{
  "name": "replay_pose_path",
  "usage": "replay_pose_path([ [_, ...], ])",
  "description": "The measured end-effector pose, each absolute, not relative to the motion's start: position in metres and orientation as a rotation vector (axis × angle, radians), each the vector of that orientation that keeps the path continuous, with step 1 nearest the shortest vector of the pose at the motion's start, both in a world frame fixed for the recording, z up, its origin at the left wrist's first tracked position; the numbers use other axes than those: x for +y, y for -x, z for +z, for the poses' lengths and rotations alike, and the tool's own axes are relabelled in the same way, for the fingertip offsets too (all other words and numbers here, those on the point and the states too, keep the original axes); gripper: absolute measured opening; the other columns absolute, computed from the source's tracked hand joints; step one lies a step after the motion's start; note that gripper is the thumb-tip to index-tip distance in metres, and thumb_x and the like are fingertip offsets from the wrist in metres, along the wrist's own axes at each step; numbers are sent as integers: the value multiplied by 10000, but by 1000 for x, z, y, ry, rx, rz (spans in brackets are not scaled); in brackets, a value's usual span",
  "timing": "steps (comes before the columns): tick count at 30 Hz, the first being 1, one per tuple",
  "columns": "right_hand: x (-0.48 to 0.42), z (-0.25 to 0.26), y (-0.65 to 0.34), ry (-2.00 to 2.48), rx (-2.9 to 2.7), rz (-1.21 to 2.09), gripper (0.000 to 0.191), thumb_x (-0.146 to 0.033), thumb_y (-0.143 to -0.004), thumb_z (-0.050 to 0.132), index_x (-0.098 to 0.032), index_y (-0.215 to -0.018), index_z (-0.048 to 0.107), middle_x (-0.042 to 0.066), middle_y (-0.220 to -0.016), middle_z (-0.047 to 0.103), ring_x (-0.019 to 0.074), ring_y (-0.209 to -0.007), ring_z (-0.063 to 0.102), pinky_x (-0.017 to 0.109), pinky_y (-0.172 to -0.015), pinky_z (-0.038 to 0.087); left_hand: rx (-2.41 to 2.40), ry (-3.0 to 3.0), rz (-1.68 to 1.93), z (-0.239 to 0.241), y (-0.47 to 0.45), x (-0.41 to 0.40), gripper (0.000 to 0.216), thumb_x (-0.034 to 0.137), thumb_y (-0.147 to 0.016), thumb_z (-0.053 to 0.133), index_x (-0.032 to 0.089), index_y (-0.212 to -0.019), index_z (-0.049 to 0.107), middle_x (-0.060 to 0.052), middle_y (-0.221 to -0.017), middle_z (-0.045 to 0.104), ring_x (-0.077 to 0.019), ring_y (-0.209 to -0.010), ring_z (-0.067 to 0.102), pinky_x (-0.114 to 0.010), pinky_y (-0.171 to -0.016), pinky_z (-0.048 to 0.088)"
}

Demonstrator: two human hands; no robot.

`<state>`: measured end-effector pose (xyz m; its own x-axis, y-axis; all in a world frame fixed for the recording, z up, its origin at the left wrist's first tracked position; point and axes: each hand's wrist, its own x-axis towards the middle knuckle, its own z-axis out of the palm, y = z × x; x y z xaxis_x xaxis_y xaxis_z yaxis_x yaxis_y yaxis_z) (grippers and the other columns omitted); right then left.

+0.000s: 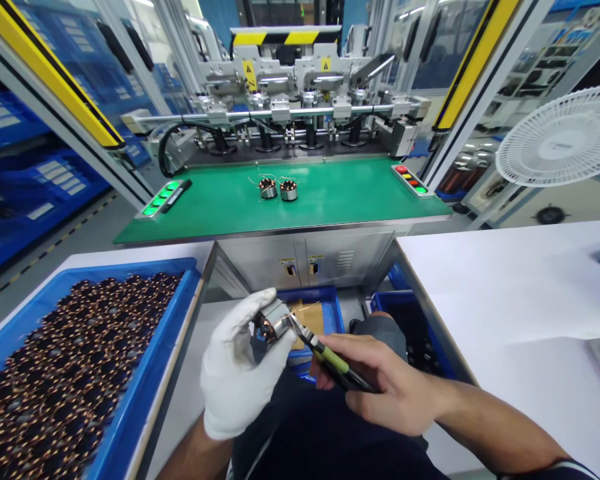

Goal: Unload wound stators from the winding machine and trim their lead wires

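Note:
My left hand [243, 373], in a white glove, grips a motor stator [275, 321] with a silver rim and copper windings, tilted on its side. Thin copper wire ends stick out from it to the right. Bare, my right hand [380, 380] is closed round a pair of cutting pliers [337, 363] with green and black handles. The jaws of the pliers are at the wires beside the stator's rim; whether they are closed on a wire I cannot tell. Two more wound stators, a left one [268, 189] and a right one [289, 191], stand on the green worktop [220, 207].
At left a blue tray [193, 267] holds many wound stators. Behind the worktop stands a winding machine [280, 113], between a lit green button box [163, 199] and a red-and-green one [410, 180]. Below my hands is a blue bin [336, 310]. A white fan [563, 143] stands right.

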<state>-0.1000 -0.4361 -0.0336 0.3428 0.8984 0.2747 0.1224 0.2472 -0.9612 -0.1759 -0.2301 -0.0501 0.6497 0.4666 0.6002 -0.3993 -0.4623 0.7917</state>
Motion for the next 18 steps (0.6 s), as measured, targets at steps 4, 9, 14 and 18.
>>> replay_pose_path([
  [4, -434, -33, 101, 1179, -1063, 753, 865, 32, -760, 523, -333, -1535, 402, 76, -1160, 607, 136, -946, 643, 313, -852, 571, 33, -1810, 961, -58, 180, -228, 621, 43, -745, 778, 263, -1298, 599, -76, -1305, 686, -225, -1230, 655, -376, -1041, 575],
  [9, -433, -32, 101, 1204, -1053, 737, 870, 33, -744, 533, -327, -1527, 423, 63, -1107, 608, 112, -859, 626, 262, -775, 567, 29, -1845, 1006, -61, 181, -228, 557, 71, -744, 786, 243, -1249, 626, -90, -1307, 684, -266, -1252, 640, -459, -1046, 574],
  [14, -432, -35, 100, 1233, -1031, 738, 875, 34, -737, 541, -335, -1523, 432, 56, -1096, 608, 107, -839, 616, 262, -767, 558, 68, -1871, 1021, -59, 181, -229, 510, 117, -758, 795, 235, -1229, 640, -91, -1296, 690, -264, -1236, 650, -444, -1039, 577],
  [18, -430, -38, 99, 1285, -1012, 731, 825, 8, -748, 544, -303, -1507, 464, 50, -1058, 607, 104, -809, 593, 241, -727, 544, 168, -1918, 1011, -61, 181, -228, 440, 227, -770, 809, 224, -1185, 662, -104, -1285, 693, -281, -1219, 658, -475, -1042, 570],
])
